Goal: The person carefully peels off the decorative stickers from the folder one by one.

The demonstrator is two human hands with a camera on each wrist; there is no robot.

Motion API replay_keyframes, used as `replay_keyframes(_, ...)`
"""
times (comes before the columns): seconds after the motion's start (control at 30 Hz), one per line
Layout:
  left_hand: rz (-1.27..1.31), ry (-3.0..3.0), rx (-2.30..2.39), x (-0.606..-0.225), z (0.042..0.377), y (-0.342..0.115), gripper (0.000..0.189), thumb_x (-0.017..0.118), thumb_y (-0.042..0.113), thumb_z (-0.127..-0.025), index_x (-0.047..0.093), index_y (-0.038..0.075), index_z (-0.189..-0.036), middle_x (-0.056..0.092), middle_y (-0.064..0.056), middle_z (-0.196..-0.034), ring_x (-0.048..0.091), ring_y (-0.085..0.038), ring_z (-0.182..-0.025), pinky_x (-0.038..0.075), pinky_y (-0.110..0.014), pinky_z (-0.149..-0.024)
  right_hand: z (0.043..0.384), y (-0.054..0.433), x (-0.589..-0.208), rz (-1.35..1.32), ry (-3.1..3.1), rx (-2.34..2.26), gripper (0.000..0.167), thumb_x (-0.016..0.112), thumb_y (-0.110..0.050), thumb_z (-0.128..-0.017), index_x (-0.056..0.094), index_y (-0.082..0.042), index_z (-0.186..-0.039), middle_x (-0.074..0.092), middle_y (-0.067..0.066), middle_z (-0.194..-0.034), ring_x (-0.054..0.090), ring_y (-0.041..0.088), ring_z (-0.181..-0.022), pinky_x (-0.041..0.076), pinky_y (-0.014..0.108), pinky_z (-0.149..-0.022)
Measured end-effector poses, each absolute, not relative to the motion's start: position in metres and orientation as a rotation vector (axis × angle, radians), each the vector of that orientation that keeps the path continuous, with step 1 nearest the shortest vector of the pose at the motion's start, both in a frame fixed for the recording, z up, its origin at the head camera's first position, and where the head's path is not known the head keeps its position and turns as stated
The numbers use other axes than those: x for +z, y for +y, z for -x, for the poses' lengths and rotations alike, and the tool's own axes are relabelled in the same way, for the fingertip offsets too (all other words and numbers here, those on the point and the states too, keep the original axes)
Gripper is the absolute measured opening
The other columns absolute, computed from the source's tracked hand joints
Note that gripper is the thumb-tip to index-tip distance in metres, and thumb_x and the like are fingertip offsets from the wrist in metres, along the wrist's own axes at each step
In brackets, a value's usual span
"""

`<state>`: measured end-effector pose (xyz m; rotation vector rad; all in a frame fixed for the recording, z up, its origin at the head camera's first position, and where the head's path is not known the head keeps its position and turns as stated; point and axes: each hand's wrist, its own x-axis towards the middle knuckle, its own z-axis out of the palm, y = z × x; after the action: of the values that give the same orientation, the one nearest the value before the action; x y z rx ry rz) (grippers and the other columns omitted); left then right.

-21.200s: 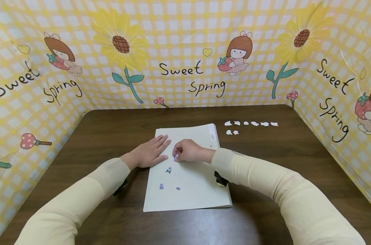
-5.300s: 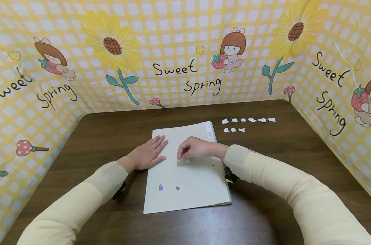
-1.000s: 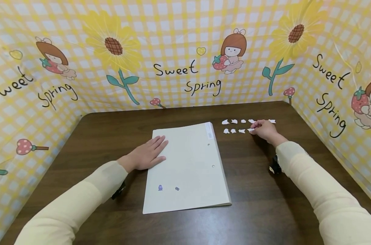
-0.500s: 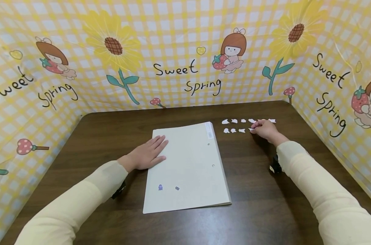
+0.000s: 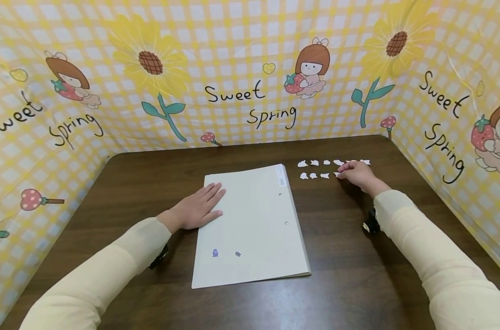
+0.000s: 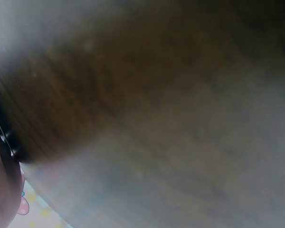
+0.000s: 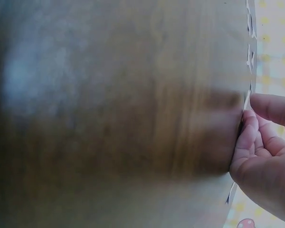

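My left hand (image 5: 196, 206) lies flat on the left edge of an off-white folder (image 5: 254, 220), fingers spread. To the right of the folder, my right hand (image 5: 357, 175) pinches a small white cut-out sticker (image 5: 336, 174) at the right end of the lower row on the table. In the right wrist view, the thumb and fingertips of that hand (image 7: 270, 142) meet at a thin white piece (image 7: 247, 99). A small purple sticker (image 5: 215, 253) and a smaller grey one (image 5: 238, 254) lie low on the folder. The left wrist view is mostly blurred table.
Several white cut-out stickers form an upper row (image 5: 314, 162), partly hidden by my right hand. Other white stickers (image 5: 313, 175) make up the lower row. A brown wooden table (image 5: 250, 307) is enclosed by a yellow checked cloth (image 5: 241, 55) at the back and sides.
Since about five seconds ago, my right hand has moved from the folder to the lower row, where one more white piece lies. A dark sticker seen earlier has left the folder. My left hand stays put.
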<state>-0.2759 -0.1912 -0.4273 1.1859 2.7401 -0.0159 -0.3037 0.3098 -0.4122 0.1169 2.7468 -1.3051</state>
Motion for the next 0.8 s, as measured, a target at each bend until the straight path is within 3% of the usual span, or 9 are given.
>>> replay_keyframes(0.13, -1.184, 2.741, -0.009, -0.427, 0.275, -0.192, 0.072, 0.033, 0.050, -0.103, 0.013, 0.005, -0.156, 0.007, -0.016, -0.161, 0.006, -0.033, -0.147, 0.012, -0.046, -0.116, 0.304, 0.311, -0.411, -0.106, 2.697, -1.375, 0.026, 0.060, -0.008, -0.093, 0.058, 0.010, -0.112, 0.050, 0.022, -0.120, 0.046, 0.026, -0.098, 0.039, 0.031, -0.081)
replay_keyframes(0.4, -1.231, 2.753, -0.016, -0.432, 0.278, -0.194, 0.072, 0.030, 0.051, -0.103, 0.014, 0.004, -0.155, 0.008, -0.017, -0.161, 0.007, -0.033, -0.147, 0.013, -0.046, -0.116, 0.301, 0.317, -0.405, -0.173, 2.495, -1.643, 0.036, 0.058, -0.005, -0.096, 0.051, 0.014, -0.126, 0.049, 0.022, -0.128, 0.053, -0.001, -0.081, 0.047, 0.016, -0.075)
replay_keyframes(0.8, -1.248, 2.749, 0.011, -0.427, 0.275, -0.192, 0.071, 0.035, 0.046, -0.104, 0.017, 0.000, -0.154, 0.011, -0.021, -0.159, 0.010, -0.037, -0.146, 0.015, -0.049, -0.115, 0.286, 0.301, -0.391, -0.120, 2.319, -1.774, 0.039, 0.055, -0.008, -0.099, 0.045, 0.012, -0.131, 0.044, 0.017, -0.131, 0.050, 0.006, -0.095, 0.045, 0.028, -0.093)
